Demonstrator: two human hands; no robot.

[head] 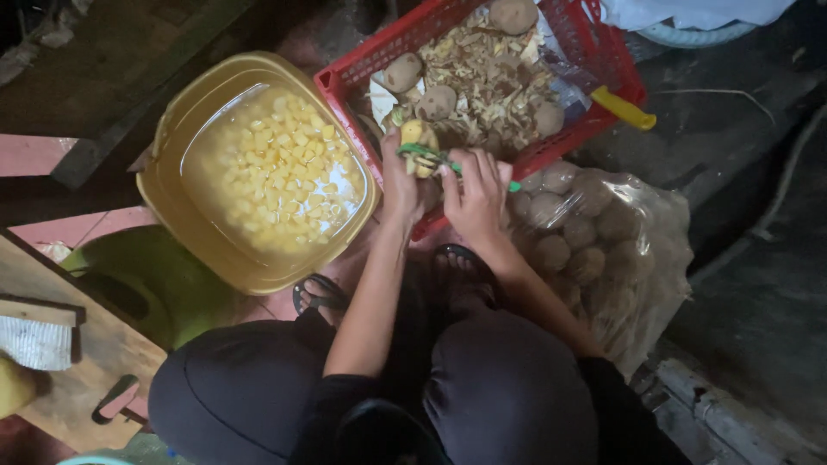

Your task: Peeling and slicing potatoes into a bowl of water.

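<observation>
From the head camera, looking down past the person's dark-clad knees, the left hand (401,185) is closed around a small, partly peeled yellow potato (413,134), holding it over the near edge of a red slatted plastic crate (603,52). The right hand (474,200) grips a green-handled peeler (435,159) whose head lies against the potato. Inside the crate lie several unpeeled brown potatoes (437,102) on a heap of pale peelings (482,82), and a yellow-handled knife (622,108) rests across the crate's right rim. Just left of the crate stands a mustard-yellow plastic tub (172,194) filled with water and diced yellow potato pieces (280,168). To the right of the hands, a clear plastic bag of unpeeled potatoes (594,237) sits on the dark floor. Black sandals (320,294) show beneath the forearms.
</observation>
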